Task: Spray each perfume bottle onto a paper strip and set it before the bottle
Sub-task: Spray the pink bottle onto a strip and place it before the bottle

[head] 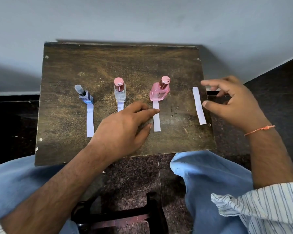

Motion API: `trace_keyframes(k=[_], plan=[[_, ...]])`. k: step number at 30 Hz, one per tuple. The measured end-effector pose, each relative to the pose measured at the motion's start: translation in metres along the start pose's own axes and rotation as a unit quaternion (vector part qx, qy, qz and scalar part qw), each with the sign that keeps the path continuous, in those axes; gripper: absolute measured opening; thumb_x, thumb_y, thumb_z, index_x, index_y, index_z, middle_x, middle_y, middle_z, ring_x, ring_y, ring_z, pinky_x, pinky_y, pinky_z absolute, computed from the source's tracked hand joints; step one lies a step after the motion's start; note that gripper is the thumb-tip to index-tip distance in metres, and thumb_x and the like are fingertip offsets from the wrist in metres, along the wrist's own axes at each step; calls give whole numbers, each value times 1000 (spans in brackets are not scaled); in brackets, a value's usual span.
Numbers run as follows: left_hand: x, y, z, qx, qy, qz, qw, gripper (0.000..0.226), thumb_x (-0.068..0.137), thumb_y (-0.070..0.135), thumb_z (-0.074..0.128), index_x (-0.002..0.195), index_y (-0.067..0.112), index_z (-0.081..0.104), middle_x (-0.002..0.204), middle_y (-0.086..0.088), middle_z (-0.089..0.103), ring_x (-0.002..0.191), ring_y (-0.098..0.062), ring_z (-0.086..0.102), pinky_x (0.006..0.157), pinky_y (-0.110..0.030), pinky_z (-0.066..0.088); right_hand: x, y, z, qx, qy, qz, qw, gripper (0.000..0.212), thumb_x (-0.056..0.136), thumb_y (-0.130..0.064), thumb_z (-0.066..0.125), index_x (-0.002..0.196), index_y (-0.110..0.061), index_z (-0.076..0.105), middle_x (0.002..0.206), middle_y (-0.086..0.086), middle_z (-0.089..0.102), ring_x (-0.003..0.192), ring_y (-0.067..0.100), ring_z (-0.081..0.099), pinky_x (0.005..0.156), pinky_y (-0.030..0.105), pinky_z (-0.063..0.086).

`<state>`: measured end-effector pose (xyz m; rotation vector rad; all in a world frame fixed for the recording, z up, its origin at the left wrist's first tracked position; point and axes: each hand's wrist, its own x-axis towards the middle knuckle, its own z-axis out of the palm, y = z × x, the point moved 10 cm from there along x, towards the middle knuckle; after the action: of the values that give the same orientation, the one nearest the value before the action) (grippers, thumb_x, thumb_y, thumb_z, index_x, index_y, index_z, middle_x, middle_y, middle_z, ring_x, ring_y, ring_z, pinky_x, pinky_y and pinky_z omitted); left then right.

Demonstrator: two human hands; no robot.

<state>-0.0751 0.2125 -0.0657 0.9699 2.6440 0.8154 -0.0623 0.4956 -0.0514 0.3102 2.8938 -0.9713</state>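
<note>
I see three bottles in a row mid-frame on the table (108,65): blue bottle (85,96) left, clear bottle (120,92) centre, pink bottle (159,91) right. All upright and capped.

Each has a strip at its near side: left strip (90,121), middle strip (120,108) mostly hidden under my left hand (125,130), third strip (156,118) below the pink bottle.

Left hand is spread, palm down, holding nothing; index tip lies across the third strip, thumb just beside its left edge.

Spare strip (199,105) lies alone near the table's right edge. Right hand (233,103) hovers over that edge, fingers loosely open, empty, thumb tip just beside the spare strip.

Upper half of the table is bare; wall (142,19) behind it. Knees in jeans (210,174) crowd the near edge.
</note>
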Motion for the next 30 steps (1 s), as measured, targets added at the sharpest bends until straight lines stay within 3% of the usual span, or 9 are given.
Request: trace_keyframes(k=[3, 6, 8, 10, 12, 21, 30], plan=[[1, 1, 0, -6, 1, -2, 1000, 46, 105, 38, 62, 151, 39, 60, 132, 23, 61, 95, -10, 73, 65, -40, 65, -2, 10, 4, 10, -32, 2, 999, 59, 89, -9, 82, 135, -45, 71, 120, -2, 51, 105, 1, 54, 91, 26, 48], [1, 3, 0, -12, 2, -1, 1000, 45, 105, 38, 62, 150, 39, 60, 131, 23, 62, 92, -9, 71, 64, -40, 64, -3, 12, 9, -13, -36, -8, 999, 59, 88, -18, 83, 134, -52, 70, 130, -6, 47, 123, 20, 48, 110, 52, 48], [1, 3, 0, -13, 3, 0, 1000, 44, 105, 38, 62, 149, 39, 61, 130, 22, 62, 89, -9, 71, 62, -39, 64, -4, 9, 13, -32, -44, -9, 998, 60, 88, -19, 84, 131, -57, 66, 139, -7, 46, 128, 20, 38, 119, 43, 34], [1, 3, 1, -12, 0, 1, 1000, 44, 105, 39, 61, 148, 39, 61, 130, 22, 62, 87, -9, 70, 61, -40, 64, -5, 8, 19, -57, -67, 2, 996, 65, 89, -18, 84, 134, -59, 60, 149, -6, 43, 130, 20, 31, 116, 32, 22], [1, 2, 2, -15, 0, 0, 1000, 44, 105, 38, 62, 148, 39, 62, 130, 22, 62, 86, -9, 70, 61, -40, 63, -5, 9, 22, -82, -84, 14, 993, 66, 90, -22, 83, 138, -61, 58, 157, -6, 38, 137, 26, 29, 115, 31, 18], [1, -2, 1, -23, 0, -7, 1000, 45, 104, 35, 67, 148, 36, 64, 129, 20, 61, 69, -2, 55, 59, -35, 61, -7, 13, 20, -83, -90, 31, 992, 67, 88, -30, 85, 137, -64, 55, 163, -6, 37, 149, 32, 26, 119, 36, 18], [0, -2, 3, -24, 0, -4, 1000, 44, 104, 35, 66, 148, 36, 63, 129, 21, 60, 75, -3, 58, 63, -38, 63, -11, 17, 19, -89, -98, 29, 991, 67, 86, -33, 87, 139, -61, 57, 164, -7, 38, 149, 33, 28, 121, 42, 22]])
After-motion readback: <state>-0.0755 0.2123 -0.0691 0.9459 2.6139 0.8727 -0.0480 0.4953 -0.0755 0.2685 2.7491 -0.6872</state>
